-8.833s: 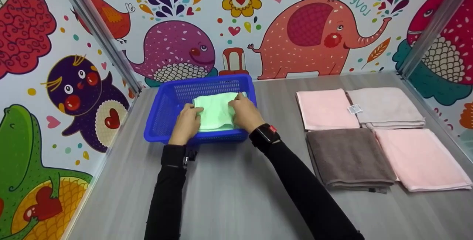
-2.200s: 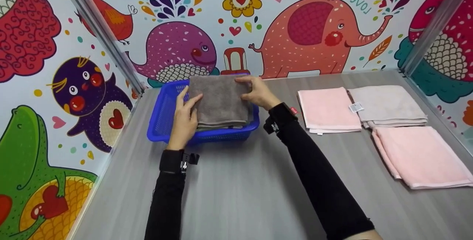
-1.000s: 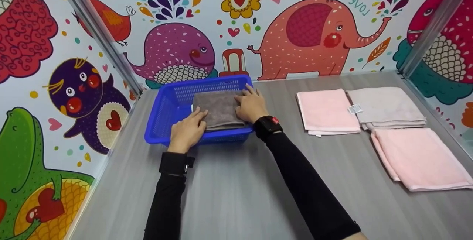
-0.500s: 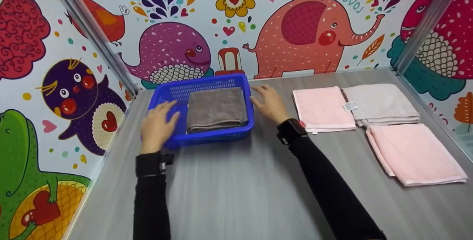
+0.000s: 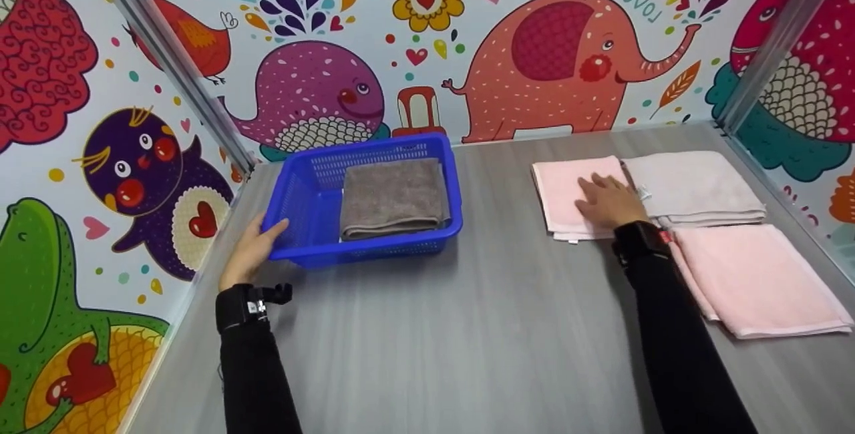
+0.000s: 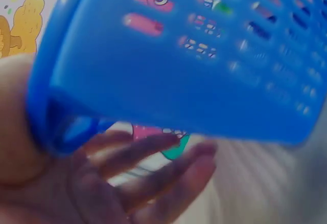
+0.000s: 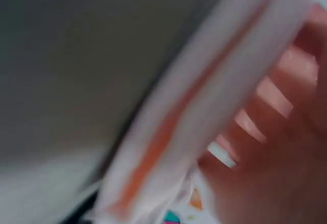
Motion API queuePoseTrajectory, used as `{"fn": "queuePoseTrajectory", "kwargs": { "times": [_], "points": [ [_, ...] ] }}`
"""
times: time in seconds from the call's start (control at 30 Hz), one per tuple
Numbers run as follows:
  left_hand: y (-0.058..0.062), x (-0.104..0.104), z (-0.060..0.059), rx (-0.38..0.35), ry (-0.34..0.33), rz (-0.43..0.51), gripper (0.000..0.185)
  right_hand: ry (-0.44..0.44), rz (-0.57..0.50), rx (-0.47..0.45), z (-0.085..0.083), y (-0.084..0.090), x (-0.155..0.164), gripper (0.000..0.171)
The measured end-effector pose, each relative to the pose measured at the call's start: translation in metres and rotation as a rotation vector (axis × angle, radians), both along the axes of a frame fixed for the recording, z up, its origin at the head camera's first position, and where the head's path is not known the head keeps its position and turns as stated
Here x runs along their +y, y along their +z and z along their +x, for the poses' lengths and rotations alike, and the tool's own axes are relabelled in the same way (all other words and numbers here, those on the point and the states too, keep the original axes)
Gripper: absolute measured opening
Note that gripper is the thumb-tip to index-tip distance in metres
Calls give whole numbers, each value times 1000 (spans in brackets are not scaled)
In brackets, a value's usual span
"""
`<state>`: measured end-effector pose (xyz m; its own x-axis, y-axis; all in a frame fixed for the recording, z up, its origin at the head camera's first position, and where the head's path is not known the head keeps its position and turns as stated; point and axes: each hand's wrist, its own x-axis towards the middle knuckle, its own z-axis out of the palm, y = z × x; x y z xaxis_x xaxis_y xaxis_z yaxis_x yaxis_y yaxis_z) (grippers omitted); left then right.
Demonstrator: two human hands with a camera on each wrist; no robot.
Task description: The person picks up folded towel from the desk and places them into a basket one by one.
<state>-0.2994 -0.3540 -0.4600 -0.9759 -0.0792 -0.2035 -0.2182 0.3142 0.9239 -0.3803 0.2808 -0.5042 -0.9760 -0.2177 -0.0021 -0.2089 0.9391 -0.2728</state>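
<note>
A blue plastic basket (image 5: 455, 183) stands at the back left of the table with a folded grey-brown towel (image 5: 393, 197) inside. My left hand (image 5: 257, 246) rests against its near-left corner, thumb at the rim; in the left wrist view the basket (image 6: 179, 70) fills the frame and the left hand's fingers (image 6: 153, 168) lie straight beside its wall. My right hand (image 5: 604, 200) lies flat on a folded pink towel (image 5: 561, 187) at the right. The right wrist view is blurred, showing fingers (image 7: 276, 132) against the pink towel's edge (image 7: 204, 111).
Behind the right hand lies a folded pale grey towel (image 5: 698, 183) with a white tag. A second pink towel (image 5: 755, 280) lies nearer, at the right edge. Cartoon-printed walls with metal corner posts (image 5: 167, 67) close in the grey table (image 5: 467, 327).
Both hands left the grey-brown towel in the basket. My left hand dropped to the basket's near-left corner, and my right hand swung right onto the pink towel.
</note>
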Motion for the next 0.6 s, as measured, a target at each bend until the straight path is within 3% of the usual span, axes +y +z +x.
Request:
{"fn": "queuePoseTrajectory", "kwargs": {
  "times": [0.07, 0.33, 0.6],
  "points": [
    [-2, 3, -1, 11, -29, 14, 68, 5, 0, -96, 2, 5, 5, 63],
    [-3, 13, -5, 5, -87, -25, 69, -35, 24, -147, 5, 8, 1, 63],
    [-5, 46, -11, 12, -152, -10, 71, -48, 82, -126, 5, 4, -14, 64]
  ]
}}
